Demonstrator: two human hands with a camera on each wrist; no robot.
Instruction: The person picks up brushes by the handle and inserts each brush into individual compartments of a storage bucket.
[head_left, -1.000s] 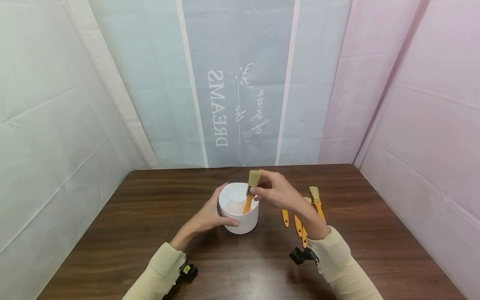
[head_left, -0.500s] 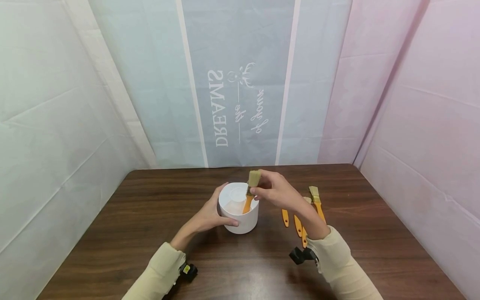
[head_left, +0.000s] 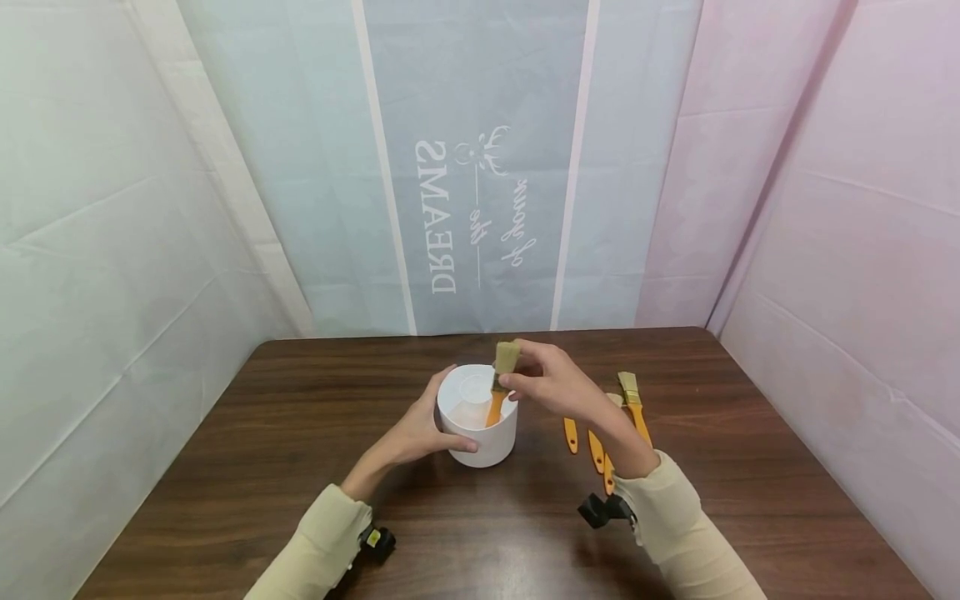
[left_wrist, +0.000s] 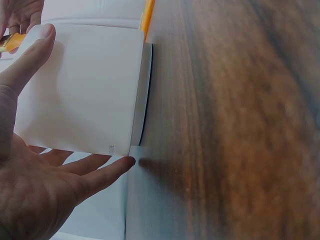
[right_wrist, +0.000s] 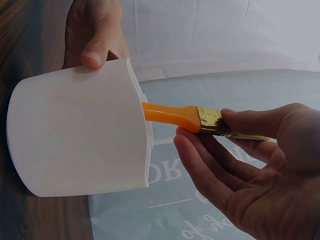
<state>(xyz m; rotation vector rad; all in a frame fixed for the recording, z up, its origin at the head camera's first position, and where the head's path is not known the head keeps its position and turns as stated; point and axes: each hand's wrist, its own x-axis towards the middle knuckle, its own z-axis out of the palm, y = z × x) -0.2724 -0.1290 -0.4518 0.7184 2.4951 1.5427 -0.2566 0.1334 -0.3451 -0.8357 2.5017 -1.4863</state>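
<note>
A white round container (head_left: 486,448) stands on the wooden table, its open top showing a raised ring inside. My left hand (head_left: 412,429) holds it from the left, thumb on the near wall and fingers round the far side. In my right hand (head_left: 551,379) a paintbrush (head_left: 496,407) is pinched at its metal ferrule, bristles up. The brush's orange handle (right_wrist: 170,114) reaches down inside the container rim; its lower end is hidden by the wall in the right wrist view.
Several more paintbrushes (head_left: 630,392) with orange handles lie on the table (head_left: 315,433) to the right, partly hidden under my right forearm. Pale fabric walls (head_left: 630,167) surround the table at the back and both sides.
</note>
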